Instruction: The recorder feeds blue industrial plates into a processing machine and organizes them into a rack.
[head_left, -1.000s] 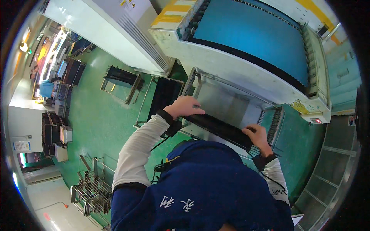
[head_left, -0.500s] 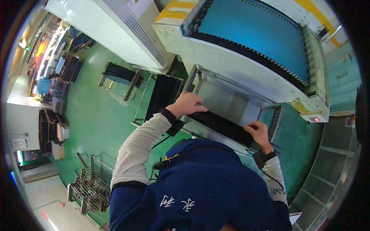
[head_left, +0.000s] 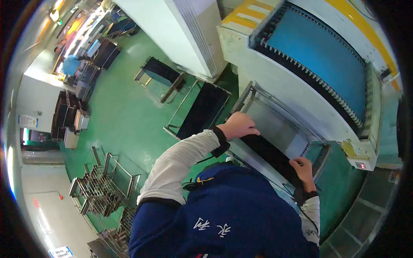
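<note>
your left grip point(head_left: 238, 126) is curled round one end of the black stack point(head_left: 272, 155), and your right grip point(head_left: 303, 170) is bent round the other, fingers drawn in with little gap; how firmly either presses, i cannot tell; the stack spans the space between your grips, at the near side of the metal rack point(head_left: 322, 161); being held by both ends probably helps it stay level and lined up with the rack's toothed sides point(head_left: 243, 99); it looks long, narrow and matt black, its layers too dark to count.
</note>
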{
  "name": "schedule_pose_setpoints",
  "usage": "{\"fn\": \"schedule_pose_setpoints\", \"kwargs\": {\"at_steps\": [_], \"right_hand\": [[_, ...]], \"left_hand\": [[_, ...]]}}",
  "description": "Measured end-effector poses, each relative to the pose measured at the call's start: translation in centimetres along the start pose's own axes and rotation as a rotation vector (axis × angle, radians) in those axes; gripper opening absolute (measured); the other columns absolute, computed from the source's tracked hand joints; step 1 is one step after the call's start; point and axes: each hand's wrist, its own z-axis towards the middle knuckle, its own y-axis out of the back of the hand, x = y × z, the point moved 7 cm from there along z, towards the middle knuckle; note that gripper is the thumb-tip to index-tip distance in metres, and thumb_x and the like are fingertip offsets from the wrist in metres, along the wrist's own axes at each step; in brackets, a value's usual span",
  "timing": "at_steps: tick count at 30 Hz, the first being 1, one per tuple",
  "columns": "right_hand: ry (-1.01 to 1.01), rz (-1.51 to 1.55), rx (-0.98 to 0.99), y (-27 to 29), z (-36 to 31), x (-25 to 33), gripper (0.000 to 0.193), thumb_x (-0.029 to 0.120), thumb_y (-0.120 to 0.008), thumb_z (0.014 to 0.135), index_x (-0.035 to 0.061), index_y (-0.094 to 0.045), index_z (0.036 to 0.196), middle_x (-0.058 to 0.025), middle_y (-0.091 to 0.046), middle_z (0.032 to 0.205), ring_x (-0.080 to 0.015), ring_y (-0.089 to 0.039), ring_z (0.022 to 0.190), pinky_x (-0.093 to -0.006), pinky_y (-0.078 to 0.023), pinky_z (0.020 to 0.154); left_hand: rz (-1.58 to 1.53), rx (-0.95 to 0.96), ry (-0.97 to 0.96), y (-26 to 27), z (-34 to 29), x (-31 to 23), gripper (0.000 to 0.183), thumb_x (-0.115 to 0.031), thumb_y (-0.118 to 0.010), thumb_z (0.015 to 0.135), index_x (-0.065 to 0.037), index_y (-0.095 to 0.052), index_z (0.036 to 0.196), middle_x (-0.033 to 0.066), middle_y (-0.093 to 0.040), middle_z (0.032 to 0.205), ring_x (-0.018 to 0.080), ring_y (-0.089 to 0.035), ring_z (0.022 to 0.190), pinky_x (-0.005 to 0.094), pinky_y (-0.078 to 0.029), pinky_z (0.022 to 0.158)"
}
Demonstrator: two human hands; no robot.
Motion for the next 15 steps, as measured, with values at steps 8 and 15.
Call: {"fn": "schedule_pose_setpoints", "kwargs": {"at_steps": [8, 15], "right_hand": [[0.364, -0.307, -0.044, -0.3, -1.3, 4.4, 0.017, 0.019, -0.066, 0.092, 0.0052, -0.073, 0.086, -0.0156, -0.067, 0.078, -0.0376, -0.063, 0.071, -0.0474, -0.048, 0.064], [0.461, -0.392, -0.138, 0.3, -2.2, 5.1, 0.013, 0.012, -0.064, 0.092, 0.0056, -0.066, 0.081, -0.0159, -0.062, 0.075, -0.0383, -0.062, 0.07, -0.0478, -0.046, 0.06]], "left_hand": [[0.028, -0.038, -0.037, -0.3, -0.5, -0.1, 0.051, -0.057, -0.057, 0.093, -0.012, -0.071, 0.073, 0.0118, -0.066, 0.073, 0.0357, -0.063, 0.076, 0.0482, -0.048, 0.072], [0.105, -0.171, -0.151, 1.4, -0.5, -2.0, 0.05, -0.056, -0.058, 0.092, -0.012, -0.069, 0.071, 0.0075, -0.065, 0.073, 0.0339, -0.063, 0.076, 0.046, -0.047, 0.074]]}}
